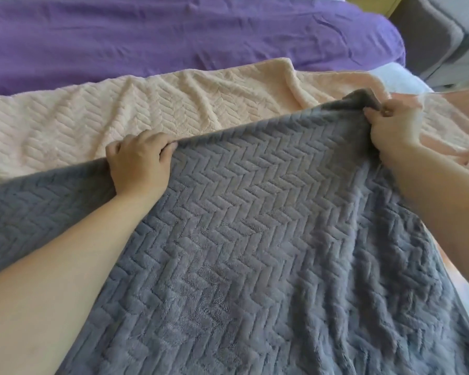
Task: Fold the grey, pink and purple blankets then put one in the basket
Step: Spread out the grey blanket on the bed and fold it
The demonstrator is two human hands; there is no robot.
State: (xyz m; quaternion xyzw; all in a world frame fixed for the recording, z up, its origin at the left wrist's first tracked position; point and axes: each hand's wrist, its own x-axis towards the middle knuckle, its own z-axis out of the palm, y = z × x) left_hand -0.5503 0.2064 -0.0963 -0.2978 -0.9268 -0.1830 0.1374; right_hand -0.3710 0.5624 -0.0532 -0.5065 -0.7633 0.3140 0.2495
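Grey blanket [255,239] nearest of the three, spread over the bed [401,77] with the herringbone side up. Runs long from left to right, with the far edge slanting upward toward the right. Held along that far edge at two places.

Left hand [140,163] about the middle of the view, low against the bed, fingers curled over the hem and gripping it. Right hand [393,125] at the far right corner, pinching it between thumb and fingers and lifting it a little into a small peak. Both clamped on the same edge, well apart, the right one higher and farther from the body.

Judged as the start of a fold. Probably calls for carrying the held edge back toward the body, or for bringing the right corner across to the left along the long axis. Cannot tell which from this view. Left end of the blanket out of the picture, beyond the left hand.

Just behind, touching the grey edge: pink blanket [119,115], unfolded and wrinkled. Behind that: purple blanket [173,44], spread out as well. Grey sofa [431,36] at the upper right. No basket in view.
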